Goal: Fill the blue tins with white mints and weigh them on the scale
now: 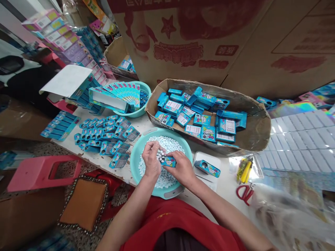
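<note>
R hand (181, 166) was clamped on the small blue printed cardboard box (170, 162), over the round teal plastic basin (135, 165) of small white pellets (171, 143). L hand (151, 158) had fingers bunched on a few pellets at the box's L end; exact grip partly hidden. Main risk, prob.: spillage. If the box tipped or the L fingers loosened, pellets would likely drop, mostly back into the basin; drift toward its rim could send some onto the table. Squeezing too hard w/ R could crease the thin card. Also, R elbow/forearm swing might knock the blue windowed box (209, 168) on the white flat tray-like item (206, 156), just R of basin.
</note>
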`<state>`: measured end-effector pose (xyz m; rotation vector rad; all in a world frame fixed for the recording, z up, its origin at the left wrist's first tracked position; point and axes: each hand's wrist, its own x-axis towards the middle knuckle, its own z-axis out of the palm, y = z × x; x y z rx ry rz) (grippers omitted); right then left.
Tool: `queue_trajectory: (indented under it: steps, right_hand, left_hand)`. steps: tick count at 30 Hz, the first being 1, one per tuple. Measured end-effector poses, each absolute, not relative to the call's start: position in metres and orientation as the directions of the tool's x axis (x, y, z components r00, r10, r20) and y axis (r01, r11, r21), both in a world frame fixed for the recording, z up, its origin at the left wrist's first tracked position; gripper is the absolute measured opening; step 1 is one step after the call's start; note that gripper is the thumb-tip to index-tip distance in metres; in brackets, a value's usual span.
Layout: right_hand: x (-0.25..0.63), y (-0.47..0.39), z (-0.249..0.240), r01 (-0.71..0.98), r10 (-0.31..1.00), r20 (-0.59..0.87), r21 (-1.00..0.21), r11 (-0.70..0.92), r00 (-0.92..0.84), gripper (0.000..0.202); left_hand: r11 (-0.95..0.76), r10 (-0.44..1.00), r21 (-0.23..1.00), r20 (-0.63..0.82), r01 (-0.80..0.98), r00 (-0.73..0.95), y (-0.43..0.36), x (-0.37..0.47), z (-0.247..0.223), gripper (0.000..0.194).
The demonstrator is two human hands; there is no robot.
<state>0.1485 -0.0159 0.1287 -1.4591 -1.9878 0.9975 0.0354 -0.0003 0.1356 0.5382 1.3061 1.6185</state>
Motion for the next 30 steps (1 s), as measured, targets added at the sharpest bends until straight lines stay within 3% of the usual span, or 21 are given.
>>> queue_trajectory:
  steps: [7,16,19,21,24,26,30]
  right_hand:
    - [0.149,-0.015,0.129,0.58,0.962,0.013,-0.795,0.175,-0.272,0.028]
    - [0.151,-0.016,0.128,0.493,0.97,0.033,-0.856,0.153,-0.243,0.028]
    - [0.173,-0.025,0.148,0.358,0.977,0.027,-0.928,0.103,-0.21,0.029]
    - [0.197,-0.034,0.166,0.305,0.988,0.004,-0.951,0.051,-0.154,0.03]
    - [0.241,-0.051,0.189,0.356,0.998,-0.013,-0.934,-0.031,0.054,0.033]
    - [0.269,-0.061,0.194,0.433,0.968,0.006,-0.895,-0.108,0.252,0.037]
    - [0.312,-0.069,0.18,0.52,0.841,0.041,-0.802,-0.293,0.539,0.049]
  left_hand:
    - [-0.004,0.86,0.944,-0.166,-0.331,-0.483,0.001,0.035,0.136,0.019]
    - [0.114,0.835,0.929,-0.282,-0.352,-0.473,0.008,0.028,0.13,0.031]
    - [0.234,0.903,0.97,-0.193,0.065,-0.384,0.008,0.006,0.117,0.029]
    - [0.258,0.942,0.901,-0.155,0.349,-0.296,0.005,-0.007,0.105,0.022]
    - [0.136,0.988,0.788,-0.066,0.601,-0.137,0.001,-0.003,0.091,0.02]
    - [-0.07,0.997,0.693,0.032,0.717,0.067,-0.002,0.02,0.088,0.023]
    - [-0.517,0.818,0.573,0.112,0.636,0.563,-0.005,0.093,0.088,0.033]
